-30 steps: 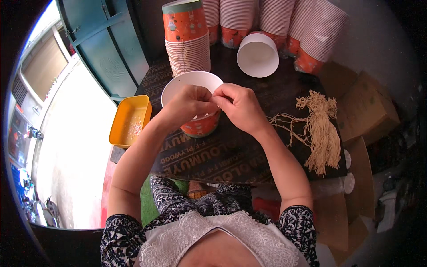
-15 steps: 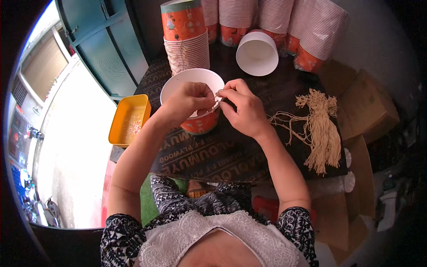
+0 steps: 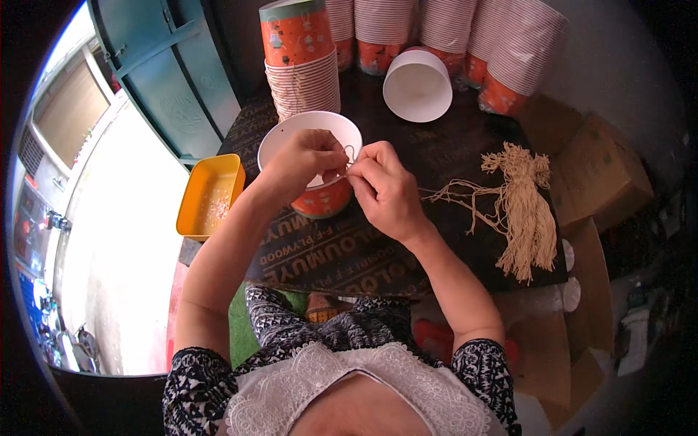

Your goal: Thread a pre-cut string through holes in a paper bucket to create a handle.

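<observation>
An orange paper cup (image 3: 320, 200) with a white inside stands on a dark plywood board (image 3: 342, 254). My left hand (image 3: 302, 160) grips the cup's near rim with pinched fingers. Close beside it, my right hand (image 3: 385, 189) pinches a thin tan string (image 3: 350, 154) at the same rim. A small loop of that string shows between the two hands. A bundle of cut tan strings (image 3: 520, 214) lies on the board to the right of my right hand.
Tall stacks of orange paper cups (image 3: 302, 62) line the back of the board, and one white-lined cup (image 3: 416, 86) lies tipped there. A yellow tray (image 3: 209, 196) with small bits sits left of the board. Cardboard boxes (image 3: 596, 174) stand at the right.
My hands had drawn slightly apart over the cup's rim half a second ago; now they are close together again, and a small loop of string shows between them. The cup has stayed in place.
</observation>
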{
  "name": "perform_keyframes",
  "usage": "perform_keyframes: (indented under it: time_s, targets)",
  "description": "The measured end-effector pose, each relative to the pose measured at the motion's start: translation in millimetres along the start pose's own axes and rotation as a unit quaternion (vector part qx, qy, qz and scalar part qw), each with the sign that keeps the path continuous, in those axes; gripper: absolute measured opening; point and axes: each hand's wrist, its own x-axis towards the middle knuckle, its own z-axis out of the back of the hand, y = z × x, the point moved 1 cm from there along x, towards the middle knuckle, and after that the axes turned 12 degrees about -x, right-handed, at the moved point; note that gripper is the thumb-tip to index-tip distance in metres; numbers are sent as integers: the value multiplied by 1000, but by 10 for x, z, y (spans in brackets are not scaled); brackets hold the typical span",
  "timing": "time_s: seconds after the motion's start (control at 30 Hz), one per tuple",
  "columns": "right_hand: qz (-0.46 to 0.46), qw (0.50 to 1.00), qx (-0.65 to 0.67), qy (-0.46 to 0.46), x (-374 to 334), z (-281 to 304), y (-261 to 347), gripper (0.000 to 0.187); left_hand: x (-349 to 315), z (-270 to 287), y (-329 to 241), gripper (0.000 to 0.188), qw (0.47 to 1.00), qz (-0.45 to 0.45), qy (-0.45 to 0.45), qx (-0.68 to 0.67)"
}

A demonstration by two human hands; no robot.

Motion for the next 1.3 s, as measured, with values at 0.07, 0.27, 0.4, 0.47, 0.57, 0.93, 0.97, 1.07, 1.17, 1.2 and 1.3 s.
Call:
perform_keyframes:
  time_s: [0.07,0.27,0.4,0.47,0.57,0.93,0.97,1.07,1.17,1.2,1.3]
  targets:
    - [11,1000,18,0,-5,-10,-4,9,-5,-9,-3,6,1000,0,2,-15]
    - [-52,997,-37,-53,-38,3,-136,9,-1,-40,-32,5,1000,-2,23,-21]
    - [-36,996,-39,-66,-3,-23,-107,10,-14,-34,-36,4,1000,-3,23,-11]
    - [-34,998,-29,-44,1,-68,-91,12,-16,-38,-27,4,1000,-1,23,-15]
    - [-39,998,-28,-36,10,-106,-103,11,-27,-58,-50,4,1000,0,17,-14]
    - [-35,998,2,-58,-36,-108,-31,8,14,-27,-3,4,999,8,20,-34]
    - [-31,997,-5,-67,-33,-93,-57,8,8,-45,-28,4,1000,8,22,-18]
    - [-46,997,-21,-59,-22,-73,-120,9,8,-59,-24,5,1000,3,20,2]
    - [-73,996,-24,-34,-21,-113,-173,8,15,-44,9,5,999,-5,10,34]
    - [-79,996,-15,-24,-19,-135,-181,7,10,-31,18,5,998,-10,0,61]
    - [-78,997,-2,-24,-14,-168,-193,7,4,-12,44,6,971,-108,11,212]
